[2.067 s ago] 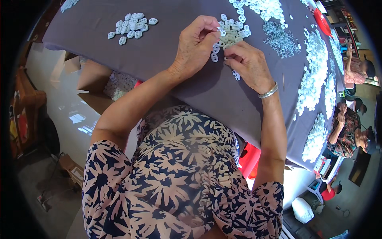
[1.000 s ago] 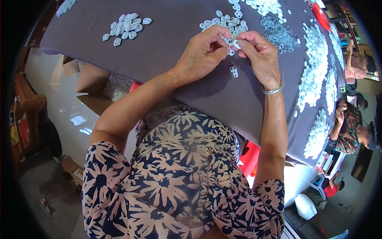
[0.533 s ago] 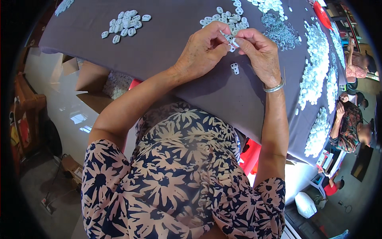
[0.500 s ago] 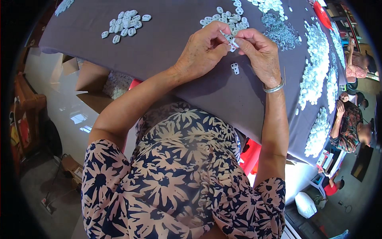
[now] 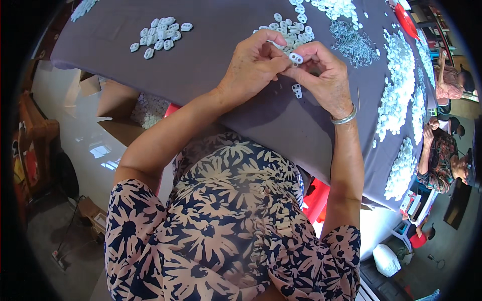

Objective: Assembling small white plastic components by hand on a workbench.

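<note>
Above the dark tablecloth, a small white oval plastic piece with two holes (image 5: 296, 58) sits between my two hands. My left hand (image 5: 255, 64) pinches at its left side with thumb and fingertips. Gripping it from the right are the thumb and forefinger of my right hand (image 5: 324, 78). My fingers partly cover the piece. Just below them on the cloth lies a loose white piece with holes (image 5: 297, 91). Beyond my hands spreads a pile of white oval pieces (image 5: 303, 36).
A smaller group of oval pieces (image 5: 161, 32) lies at the far left. Small metal parts (image 5: 351, 42) and a long heap of white pieces (image 5: 396, 85) cover the right side, near a red dish (image 5: 405, 21). An open cardboard box (image 5: 116, 98) stands below the table's left edge. Other people sit at right.
The piece in my fingers has turned, and its two-holed face now shows. My right thumb has moved down and left, beneath it. The loose piece stays on the cloth.
</note>
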A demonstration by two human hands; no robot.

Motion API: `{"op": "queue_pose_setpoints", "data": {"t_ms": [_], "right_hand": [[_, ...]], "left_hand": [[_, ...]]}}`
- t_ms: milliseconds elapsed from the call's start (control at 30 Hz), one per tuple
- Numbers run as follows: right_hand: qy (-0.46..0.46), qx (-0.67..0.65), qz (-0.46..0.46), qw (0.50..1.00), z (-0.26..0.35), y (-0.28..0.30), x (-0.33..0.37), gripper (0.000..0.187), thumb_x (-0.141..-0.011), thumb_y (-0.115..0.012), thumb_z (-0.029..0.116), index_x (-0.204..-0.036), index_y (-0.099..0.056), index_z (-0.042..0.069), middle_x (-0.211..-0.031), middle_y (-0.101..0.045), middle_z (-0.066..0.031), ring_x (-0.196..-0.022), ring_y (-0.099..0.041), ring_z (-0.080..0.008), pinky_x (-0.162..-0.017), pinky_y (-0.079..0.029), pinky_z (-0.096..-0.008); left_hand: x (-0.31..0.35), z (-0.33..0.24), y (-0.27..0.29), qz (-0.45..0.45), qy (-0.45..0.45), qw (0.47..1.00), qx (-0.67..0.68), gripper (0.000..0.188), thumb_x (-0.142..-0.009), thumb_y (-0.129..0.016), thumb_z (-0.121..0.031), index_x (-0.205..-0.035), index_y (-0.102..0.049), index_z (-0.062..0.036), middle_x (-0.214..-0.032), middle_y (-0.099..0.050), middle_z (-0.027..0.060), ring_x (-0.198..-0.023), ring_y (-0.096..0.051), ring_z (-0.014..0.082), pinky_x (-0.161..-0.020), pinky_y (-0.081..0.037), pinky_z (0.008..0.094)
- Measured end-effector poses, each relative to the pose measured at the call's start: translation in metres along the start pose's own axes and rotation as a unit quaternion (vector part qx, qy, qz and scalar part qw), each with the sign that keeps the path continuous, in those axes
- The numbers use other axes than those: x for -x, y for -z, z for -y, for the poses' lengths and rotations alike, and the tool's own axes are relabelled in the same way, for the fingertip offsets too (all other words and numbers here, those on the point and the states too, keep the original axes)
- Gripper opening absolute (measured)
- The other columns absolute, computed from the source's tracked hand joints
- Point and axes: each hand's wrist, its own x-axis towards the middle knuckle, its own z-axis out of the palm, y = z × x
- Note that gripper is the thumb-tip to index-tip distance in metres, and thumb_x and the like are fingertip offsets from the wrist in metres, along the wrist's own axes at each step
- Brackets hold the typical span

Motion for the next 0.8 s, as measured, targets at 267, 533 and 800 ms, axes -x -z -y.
{"op": "queue_pose_setpoints", "data": {"t_ms": [267, 533, 800], "right_hand": [[0.094, 0.108, -0.045, 0.989, 0.012, -0.002, -0.001, 0.025, -0.070, -0.074, 0.002, -0.092, -0.064, 0.005, -0.077, -0.065, -0.0017, -0.066, -0.061, -0.0071, -0.060, -0.050, -0.0217], [0.156, 0.175, -0.056, 0.971, 0.013, -0.005, -0.004, 0.025, -0.069, -0.075, 0.003, -0.091, -0.064, 0.005, -0.082, -0.064, -0.0038, -0.064, -0.061, -0.0130, -0.058, -0.050, -0.0252], [0.136, 0.217, -0.045, 0.966, 0.012, -0.009, 0.000, 0.033, -0.067, -0.076, -0.001, -0.096, -0.060, 0.004, -0.081, -0.058, -0.0031, -0.062, -0.057, -0.0108, -0.055, -0.048, -0.0225]], "left_hand": [[-0.004, -0.004, 0.005, 0.032, 0.015, 0.998, 0.043, 0.020, -0.085, -0.064, -0.008, -0.104, -0.059, -0.0066, -0.087, -0.064, 0.0026, -0.079, -0.059, 0.0097, -0.066, -0.045, 0.0233], [-0.006, 0.000, 0.006, 0.040, -0.019, 0.999, 0.018, 0.021, -0.085, -0.066, -0.010, -0.106, -0.060, -0.0059, -0.088, -0.064, 0.0020, -0.076, -0.057, 0.0077, -0.064, -0.045, 0.0226], [-0.001, 0.000, 0.001, -0.003, -0.029, 0.999, 0.042, 0.024, -0.083, -0.068, -0.008, -0.106, -0.061, -0.0057, -0.079, -0.059, -0.0005, -0.070, -0.054, 0.0066, -0.063, -0.044, 0.0217]]}}
